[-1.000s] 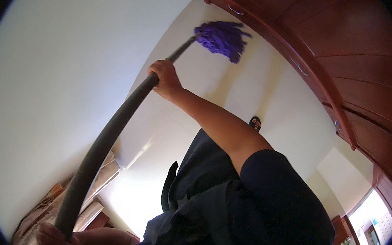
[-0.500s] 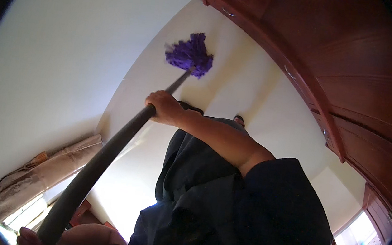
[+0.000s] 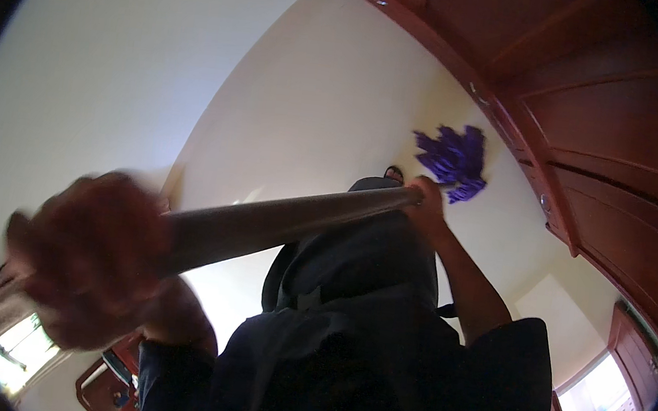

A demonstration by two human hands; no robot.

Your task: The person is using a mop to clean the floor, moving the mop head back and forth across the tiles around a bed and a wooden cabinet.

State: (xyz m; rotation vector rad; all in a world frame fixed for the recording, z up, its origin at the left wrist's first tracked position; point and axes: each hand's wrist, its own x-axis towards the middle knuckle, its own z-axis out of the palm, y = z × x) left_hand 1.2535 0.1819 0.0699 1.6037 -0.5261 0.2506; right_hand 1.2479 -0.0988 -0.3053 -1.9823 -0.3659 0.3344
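Inside the fingers [image 3: 107,218], mop handle [image 3: 283,222].

Left hand [image 3: 91,257] curled and blurred; right hand [image 3: 427,204] curled, forearm [image 3: 469,280] outstretched.

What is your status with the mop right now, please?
Left hand and right hand both closed around mop handle. Purple mop head near red-brown cabinet. One sandaled foot also close by.
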